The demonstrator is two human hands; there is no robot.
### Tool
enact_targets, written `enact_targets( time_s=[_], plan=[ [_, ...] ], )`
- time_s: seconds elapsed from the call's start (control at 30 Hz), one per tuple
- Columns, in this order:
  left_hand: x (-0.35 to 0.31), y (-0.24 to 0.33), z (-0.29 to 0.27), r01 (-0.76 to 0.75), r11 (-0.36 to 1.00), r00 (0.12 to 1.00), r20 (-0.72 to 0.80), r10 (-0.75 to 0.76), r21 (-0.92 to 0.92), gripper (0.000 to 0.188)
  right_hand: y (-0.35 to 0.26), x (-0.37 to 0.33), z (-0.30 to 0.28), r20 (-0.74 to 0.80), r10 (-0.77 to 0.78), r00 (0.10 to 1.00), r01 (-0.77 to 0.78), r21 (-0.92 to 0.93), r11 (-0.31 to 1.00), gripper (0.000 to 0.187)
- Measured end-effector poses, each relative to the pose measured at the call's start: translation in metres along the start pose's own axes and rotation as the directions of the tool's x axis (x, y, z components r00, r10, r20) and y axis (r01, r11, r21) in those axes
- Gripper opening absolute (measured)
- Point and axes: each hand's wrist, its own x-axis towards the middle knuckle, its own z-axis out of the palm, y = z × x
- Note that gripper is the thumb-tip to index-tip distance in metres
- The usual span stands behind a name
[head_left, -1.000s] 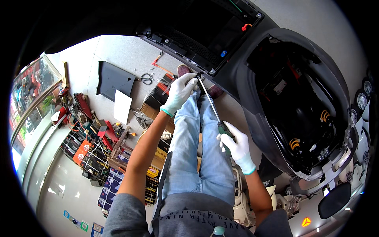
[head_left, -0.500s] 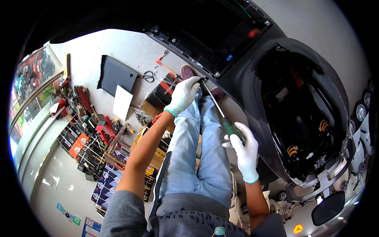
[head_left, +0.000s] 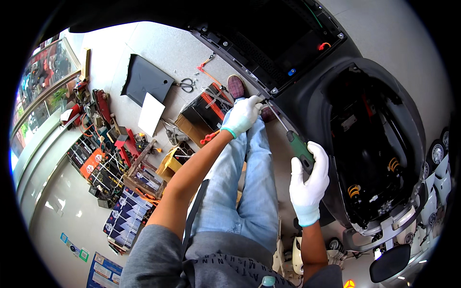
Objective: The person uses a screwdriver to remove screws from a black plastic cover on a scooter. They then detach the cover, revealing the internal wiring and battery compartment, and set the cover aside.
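Observation:
My right hand (head_left: 309, 185), in a white glove with a teal cuff, is closed round the end of a green and black screwdriver (head_left: 301, 150). Its thin metal shank slants up and left toward the lower edge of a dark vehicle body (head_left: 288, 103). My left hand (head_left: 246, 115), gloved alike, has its fingers pinched together by the screwdriver's tip. A small dark piece shows at those fingertips, too small to name. Fingers and the panel edge partly hide the tip.
Scissors (head_left: 186, 85), a dark panel (head_left: 146, 79) and a white sheet (head_left: 151, 114) lie on the floor at left. Close by my legs stands a black battery box (head_left: 204, 110) with orange-red straps. The vehicle's open cavity (head_left: 370, 144), with yellow springs, is at right.
My view has shifted, so the scene sits a little to the right. The screwdriver leans further right, and my right hand has moved right with it. My left hand stays by the tip.

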Motion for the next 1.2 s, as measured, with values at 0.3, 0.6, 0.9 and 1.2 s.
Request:
enact_targets(
  time_s=[0.3, 0.6, 0.9, 1.2],
  plan=[
    [0.010, 0.009, 0.017, 0.025, 0.983, 0.994, -0.102, -0.044, -0.184, 0.027, 0.002, 0.017, -0.004, -0.017, -0.038, 0.999, 0.037, -0.080, 0.996, 0.041],
    [0.070, 0.013, 0.017, -0.092, 0.978, 0.979, -0.196, 0.055, -0.189, 0.025, 0.004, 0.064, -0.002, 0.043, -0.227, 0.973, 0.231, -0.170, 0.958, 0.043],
    [0.110, 0.031, 0.038, -0.036, 0.983, 0.993, -0.114, 0.016, -0.178, 0.019, 0.005, 0.089, -0.009, 0.204, -0.300, 0.932, 0.355, -0.343, 0.869, 0.041],
    [0.125, 0.030, 0.054, 0.048, 0.982, 0.990, -0.122, -0.071, -0.180, 0.020, 0.000, 0.117, -0.005, 0.375, -0.296, 0.878, 0.456, -0.475, 0.752, 0.040]
  ],
)
